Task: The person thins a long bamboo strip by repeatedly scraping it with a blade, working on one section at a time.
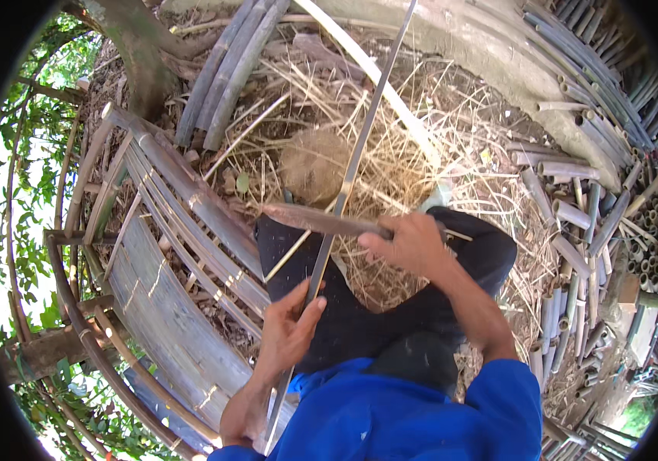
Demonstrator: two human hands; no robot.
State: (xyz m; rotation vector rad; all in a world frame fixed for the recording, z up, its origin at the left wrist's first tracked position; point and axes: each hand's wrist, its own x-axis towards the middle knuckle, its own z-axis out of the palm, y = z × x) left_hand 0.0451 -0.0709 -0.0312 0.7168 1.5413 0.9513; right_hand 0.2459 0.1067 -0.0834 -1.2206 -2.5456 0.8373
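Observation:
My left hand is wrapped round a long, thin bamboo strip, which slants from beside my left forearm up to the top of the view. My right hand grips the dark handle of a machete. Its broad, brownish blade points left and lies across the strip, a little beyond my left hand. Whether the edge bites into the bamboo cannot be made out. Below both hands are my legs in dark trousers.
A round wooden block stands on the ground among pale shavings. To the left is a bamboo bench. Bamboo poles lie at the far left, a pale split length lies ahead, and cut bamboo pieces are stacked at the right.

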